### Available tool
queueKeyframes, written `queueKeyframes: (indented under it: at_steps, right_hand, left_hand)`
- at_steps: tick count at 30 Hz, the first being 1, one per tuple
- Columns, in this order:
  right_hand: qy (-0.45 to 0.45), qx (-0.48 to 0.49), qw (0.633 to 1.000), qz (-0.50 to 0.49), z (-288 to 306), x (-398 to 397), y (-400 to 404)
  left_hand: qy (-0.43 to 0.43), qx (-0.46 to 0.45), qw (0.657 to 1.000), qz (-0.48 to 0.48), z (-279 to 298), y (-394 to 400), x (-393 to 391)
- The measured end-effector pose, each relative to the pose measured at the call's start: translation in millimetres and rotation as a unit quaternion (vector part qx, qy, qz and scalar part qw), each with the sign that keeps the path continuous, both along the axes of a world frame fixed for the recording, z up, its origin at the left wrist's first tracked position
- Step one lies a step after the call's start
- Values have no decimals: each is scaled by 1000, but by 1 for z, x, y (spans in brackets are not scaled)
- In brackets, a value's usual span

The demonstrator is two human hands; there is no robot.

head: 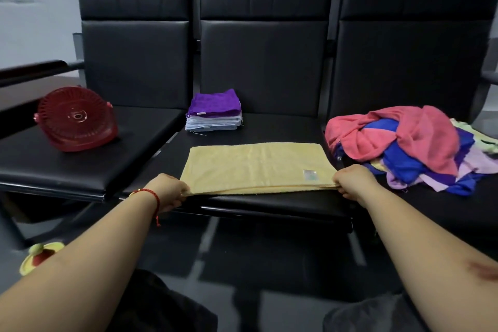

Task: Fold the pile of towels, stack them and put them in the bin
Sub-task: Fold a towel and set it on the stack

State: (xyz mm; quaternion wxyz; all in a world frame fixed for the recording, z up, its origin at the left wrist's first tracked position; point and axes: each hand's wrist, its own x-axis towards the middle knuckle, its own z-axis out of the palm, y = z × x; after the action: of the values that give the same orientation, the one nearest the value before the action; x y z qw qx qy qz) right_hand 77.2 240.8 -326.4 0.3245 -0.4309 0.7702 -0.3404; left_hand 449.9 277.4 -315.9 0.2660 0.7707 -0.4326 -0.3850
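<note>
A pale yellow towel lies flat on the middle black seat, folded once so two layers show along its near edge. My left hand pinches its near left corner and my right hand pinches its near right corner. Behind it, by the backrest, stands a neat stack of folded towels with a purple one on top. On the right seat sits a loose pile of unfolded towels, pink on top over blue and lilac ones. A red basket-like bin lies tipped on its side on the left seat.
Three joined black padded seats with tall backrests fill the view. A dark wooden table edge is at the far left. A yellow and red object lies on the dark floor at lower left.
</note>
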Motion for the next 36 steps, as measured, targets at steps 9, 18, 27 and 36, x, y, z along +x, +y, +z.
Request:
queueKeyframes:
  at_steps: [9,18,27,36]
  right_hand:
    - [-6,87,996,-11,-4,2,-6]
    - [-367,-1,922,-122,12,6,-6]
    - [-454,-85,879,-116,52,42,-1]
    - [-270,-155,947,83,67,182,8]
  left_hand:
    - [39,54,998,19,-6,-8,2]
    - [181,93,979,-14,-1,6,-14]
    - [246,61,967,-18,-7,-2,-15]
    - [290,45,956,-3,-5,0,-10]
